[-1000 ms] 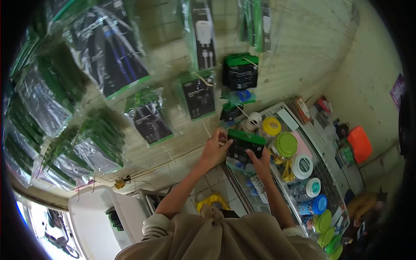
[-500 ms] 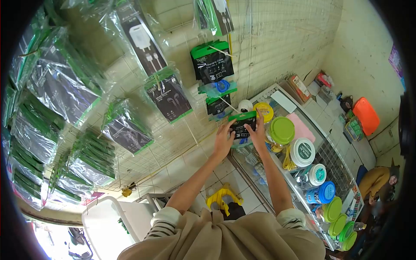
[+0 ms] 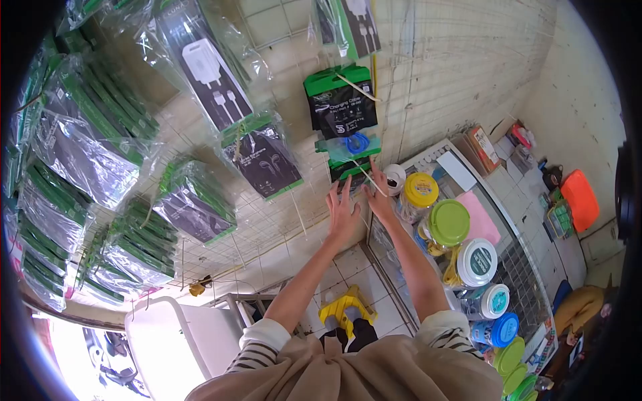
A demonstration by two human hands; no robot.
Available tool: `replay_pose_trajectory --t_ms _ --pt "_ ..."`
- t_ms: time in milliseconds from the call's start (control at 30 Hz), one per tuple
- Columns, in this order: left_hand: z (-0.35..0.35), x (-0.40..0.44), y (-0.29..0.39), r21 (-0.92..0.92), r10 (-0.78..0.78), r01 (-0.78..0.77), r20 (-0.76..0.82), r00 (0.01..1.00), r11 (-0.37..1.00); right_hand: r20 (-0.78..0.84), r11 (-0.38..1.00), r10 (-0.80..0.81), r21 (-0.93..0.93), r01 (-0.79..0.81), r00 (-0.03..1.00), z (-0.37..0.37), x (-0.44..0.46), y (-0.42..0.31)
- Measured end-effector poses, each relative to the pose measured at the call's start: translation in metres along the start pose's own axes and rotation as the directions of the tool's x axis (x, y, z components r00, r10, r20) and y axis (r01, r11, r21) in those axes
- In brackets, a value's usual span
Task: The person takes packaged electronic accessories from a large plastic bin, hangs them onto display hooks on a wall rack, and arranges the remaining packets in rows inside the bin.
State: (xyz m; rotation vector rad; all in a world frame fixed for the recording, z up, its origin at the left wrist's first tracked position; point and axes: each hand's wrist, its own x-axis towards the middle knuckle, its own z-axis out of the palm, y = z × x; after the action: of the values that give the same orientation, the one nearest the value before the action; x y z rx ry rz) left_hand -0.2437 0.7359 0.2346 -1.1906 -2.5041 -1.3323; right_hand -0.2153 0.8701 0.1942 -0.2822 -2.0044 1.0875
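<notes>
A black and green charging cable packet (image 3: 341, 168) hangs low on a white hook rod (image 3: 373, 180) against the wall grid. My left hand (image 3: 342, 215) is at its lower edge, fingers stretched upward and spread against its front. My right hand (image 3: 381, 200) is at the packet's right side beside the rod, its fingers extended and the thumb apart. Part of the packet is hidden behind the fingers. Just above hang a coiled blue cable (image 3: 357, 142) in clear wrapping and a larger charging cable packet (image 3: 342, 107).
Earphone packets (image 3: 267, 160) and charger packets (image 3: 207, 73) hang at left. Lidded jars, including a yellow-lidded one (image 3: 421, 190), line the glass counter (image 3: 515, 250) at right. A yellow stool (image 3: 348, 311) is below, under my feet. A person (image 3: 578, 311) sits at far right.
The packet that was between my hands in front of the rod is now back on it, close to the wall. Both hands have moved slightly, and their grip has loosened.
</notes>
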Motion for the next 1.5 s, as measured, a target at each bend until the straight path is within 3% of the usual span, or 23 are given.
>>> replay_pose_trajectory --t_ms 333,400,500,533,567,600,633,667,700,733,767,800,833,867,900,933,1033,1133,1200,1267,1300,1367,1500 --pt "0.012 0.017 -0.024 0.091 -0.064 0.071 -0.085 0.994 0.993 0.005 0.994 -0.068 -0.085 0.068 0.998 0.021 0.017 0.013" --pt "0.006 -0.003 -0.021 -0.035 -0.083 0.080 -0.101 0.991 0.996 0.002 0.982 -0.104 -0.157 0.103 0.995 0.014 0.006 -0.001" --pt "-0.020 -0.066 -0.015 -0.106 0.002 -0.001 0.009 1.000 0.994 -0.009 0.976 -0.032 -0.217 0.029 0.999 0.009 -0.038 -0.007" --pt "-0.034 -0.091 -0.017 -0.119 0.069 -0.060 0.073 0.995 0.991 -0.034 0.996 0.046 -0.078 -0.049 0.998 0.008 -0.061 -0.008" --pt "-0.054 -0.118 -0.017 -0.142 0.044 -0.011 0.230 0.972 0.990 -0.045 0.990 0.126 0.065 -0.123 0.991 0.007 -0.085 -0.009" --pt "-0.058 -0.157 -0.034 -0.114 0.034 -0.005 0.256 0.966 0.994 0.057 0.993 0.059 -0.104 -0.053 0.997 -0.005 -0.106 -0.026" --pt "-0.058 -0.202 -0.059 -0.216 -0.055 0.124 0.300 0.952 0.968 0.071 0.996 0.081 -0.041 -0.079 0.994 -0.003 -0.142 -0.019" --pt "-0.074 -0.238 -0.058 -0.104 -0.226 0.275 0.340 0.913 0.956 0.233 0.983 0.182 -0.076 -0.168 0.955 -0.006 -0.174 -0.016" --pt "-0.082 -0.282 -0.068 -0.168 -0.407 0.462 0.280 0.869 0.871 0.425 0.971 0.201 -0.208 -0.121 0.883 -0.012 -0.209 -0.009" --pt "-0.085 -0.334 -0.084 -0.253 -0.576 0.619 0.226 0.785 0.744 0.561 0.991 0.097 -0.134 -0.025 0.822 -0.015 -0.241 -0.006" --pt "-0.080 -0.397 -0.109 -0.208 -0.580 0.584 0.083 0.810 0.785 0.734 0.990 0.079 -0.139 0.035 0.675 -0.017 -0.275 0.016" --pt "-0.091 -0.432 -0.097 -0.143 -0.755 0.746 -0.015 0.656 0.651 0.891 0.983 0.181 -0.182 -0.037 0.417 -0.024 -0.294 0.026" --pt "-0.087 -0.485 -0.108 -0.067 -0.858 0.856 -0.091 0.506 0.512 0.950 0.995 -0.033 0.002 0.101 0.311 -0.024 -0.313 0.053" --pt "-0.087 -0.511 -0.095 -0.113 -0.947 0.951 -0.182 0.264 0.286 0.951 0.958 -0.246 0.210 0.194 0.187 -0.023 -0.332 0.079" --pt "-0.087 -0.532 -0.081 -0.183 -0.970 0.982 -0.245 0.001 0.047 0.950 0.935 -0.310 0.300 0.188 0.027 -0.019 -0.331 0.085" --pt "-0.084 -0.552 -0.068 -0.245 -0.959 0.970 -0.278 -0.059 0.011 0.928 0.910 -0.361 0.373 0.183 -0.096 0.000 -0.323 0.084" --pt "-0.048 -0.599 -0.035 -0.473 -0.902 0.881 -0.370 -0.224 -0.025 0.910 0.959 -0.108 0.202 0.200 -0.401 0.067 -0.302 0.062" --pt "-0.019 -0.606 -0.017 -0.874 -0.860 0.481 -0.298 -0.413 0.073 0.861 0.952 -0.046 0.191 0.239 -0.506 0.150 -0.297 0.016" --pt "-0.021 -0.590 -0.010 -0.861 -0.737 0.442 -0.466 -0.490 0.250 0.838 0.944 -0.146 0.277 0.179 -0.525 0.206 -0.302 -0.038" --pt "-0.066 -0.573 0.009 -0.746 -0.651 0.516 -0.644 -0.401 0.420 0.779 0.902 -0.337 0.429 0.057 -0.528 0.249 -0.314 -0.107" --pt "-0.102 -0.558 0.025 -0.707 -0.630 0.572 -0.678 -0.380 0.416 0.722 0.848 -0.461 0.529 -0.017 -0.515 0.272 -0.320 -0.143" --pt "-0.166 -0.535 0.057 -0.607 -0.568 0.648 -0.762 -0.310 0.460 0.628 0.884 -0.397 0.457 -0.097 -0.669 0.285 -0.318 -0.254" --pt "-0.267 -0.530 0.090 -0.394 -0.398 0.684 -0.903 -0.163 0.614 0.357 0.761 -0.590 0.545 -0.352 -0.725 0.283 -0.327 -0.424"
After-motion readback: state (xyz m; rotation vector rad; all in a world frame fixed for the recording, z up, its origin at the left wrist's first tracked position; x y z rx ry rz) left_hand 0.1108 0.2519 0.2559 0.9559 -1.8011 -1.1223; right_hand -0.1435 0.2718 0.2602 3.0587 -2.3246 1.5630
